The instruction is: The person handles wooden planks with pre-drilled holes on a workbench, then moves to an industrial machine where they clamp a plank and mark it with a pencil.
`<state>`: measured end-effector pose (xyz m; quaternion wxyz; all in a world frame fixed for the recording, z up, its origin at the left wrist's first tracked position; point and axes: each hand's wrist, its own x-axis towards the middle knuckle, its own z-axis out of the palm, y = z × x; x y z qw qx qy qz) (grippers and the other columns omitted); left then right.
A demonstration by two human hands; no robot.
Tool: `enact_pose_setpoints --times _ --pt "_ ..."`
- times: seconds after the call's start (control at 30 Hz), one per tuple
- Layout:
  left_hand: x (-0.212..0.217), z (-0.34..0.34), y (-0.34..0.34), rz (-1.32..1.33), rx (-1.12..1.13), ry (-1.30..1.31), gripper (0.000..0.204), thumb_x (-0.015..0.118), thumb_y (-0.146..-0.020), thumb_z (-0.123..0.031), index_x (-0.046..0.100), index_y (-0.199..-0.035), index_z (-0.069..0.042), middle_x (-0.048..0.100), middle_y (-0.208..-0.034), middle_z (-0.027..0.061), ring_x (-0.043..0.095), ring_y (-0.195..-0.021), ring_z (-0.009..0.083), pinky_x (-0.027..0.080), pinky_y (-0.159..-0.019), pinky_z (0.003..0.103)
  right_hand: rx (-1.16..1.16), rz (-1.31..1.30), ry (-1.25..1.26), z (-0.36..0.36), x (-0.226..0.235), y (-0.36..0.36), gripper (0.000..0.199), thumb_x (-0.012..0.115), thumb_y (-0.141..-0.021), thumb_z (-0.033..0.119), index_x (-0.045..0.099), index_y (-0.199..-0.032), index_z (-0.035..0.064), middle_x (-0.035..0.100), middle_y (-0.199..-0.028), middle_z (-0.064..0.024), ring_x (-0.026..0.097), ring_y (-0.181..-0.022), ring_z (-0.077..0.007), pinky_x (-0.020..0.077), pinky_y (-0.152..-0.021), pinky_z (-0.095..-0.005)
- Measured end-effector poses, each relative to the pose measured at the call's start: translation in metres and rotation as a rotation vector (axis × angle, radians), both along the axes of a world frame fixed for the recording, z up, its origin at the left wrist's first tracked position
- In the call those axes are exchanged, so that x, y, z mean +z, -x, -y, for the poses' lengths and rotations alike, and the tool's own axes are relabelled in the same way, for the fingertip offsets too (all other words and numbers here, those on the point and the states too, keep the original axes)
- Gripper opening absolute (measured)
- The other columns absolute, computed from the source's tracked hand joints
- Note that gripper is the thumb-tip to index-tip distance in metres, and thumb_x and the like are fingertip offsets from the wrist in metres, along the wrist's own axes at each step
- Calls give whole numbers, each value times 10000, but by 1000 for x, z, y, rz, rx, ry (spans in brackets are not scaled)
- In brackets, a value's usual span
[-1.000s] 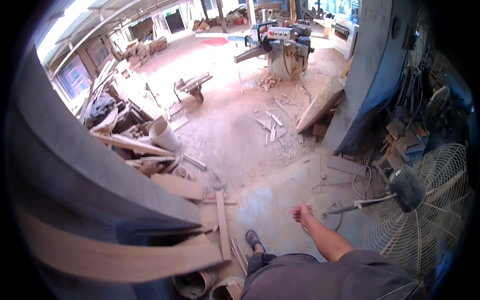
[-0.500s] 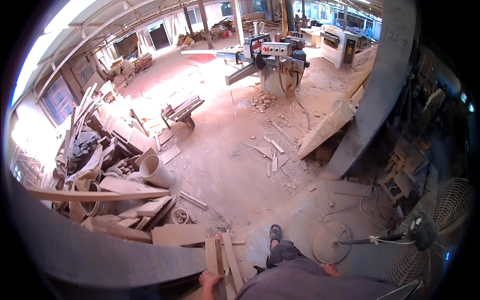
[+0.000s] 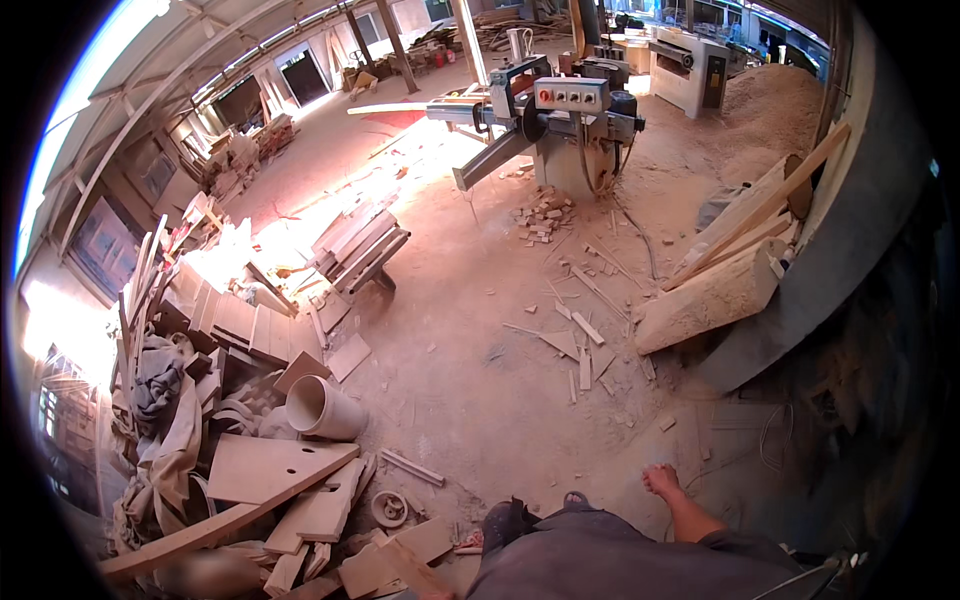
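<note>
My right hand [image 3: 660, 480] is out in front of my right side, over the dusty floor. Its fingers are loosely bent and a little apart, with nothing in them. My left hand does not show. By my left side, a narrow wooden board [image 3: 412, 572] slants up from the lower edge; whether a hand is on its hidden end cannot be seen. Beside it a flat wooden board [image 3: 362, 572] lies on the scrap pile. A round dish-like piece [image 3: 389, 509] lies just beyond.
At left are heaped wood scraps, a pale bucket [image 3: 325, 408] and a long curved plank [image 3: 215, 524]. A loaded handcart [image 3: 358, 250] stands ahead, before a saw machine [image 3: 570, 110] with offcuts [image 3: 545, 213] around it. A thick slab [image 3: 710, 305] leans at right, near a grey post [image 3: 835, 225].
My view has shifted forward and the machine looks nearer. My left hand, earlier gripping upright boards, has gone from view. My right hand has swung forward; the fan has left view.
</note>
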<state>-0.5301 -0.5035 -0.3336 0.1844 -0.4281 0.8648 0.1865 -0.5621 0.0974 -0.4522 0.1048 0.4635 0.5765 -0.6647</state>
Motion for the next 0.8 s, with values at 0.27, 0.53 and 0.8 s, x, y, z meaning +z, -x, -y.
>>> enact_pose_setpoints --times 0.27,0.53,0.8 --pt "-71 33 202 37 233 -53 558 875 -556 -230 698 -1019 28 723 -1007 175 689 -908 299 543 -841 407 -161 -195 184 6 -54 302 285 585 -912 244 530 -662 120 466 -546 -6 430 -412 -123 332 -368 -312" --pt "-107 150 496 -260 636 -104 512 858 -590 -153 684 -1029 47 724 -992 166 689 -865 273 542 -810 392 142 142 -94 133 -12 440 264 644 -896 284 680 -806 38 647 -681 -99 606 -547 -225 461 -505 -368" --pt "-18 79 929 -919 406 -527 413 779 -686 -6 633 -1068 55 688 -966 116 680 -855 247 565 -778 358 404 163 -518 138 -37 634 320 635 -887 333 728 -847 30 694 -760 -126 690 -743 -212 522 -722 -390"
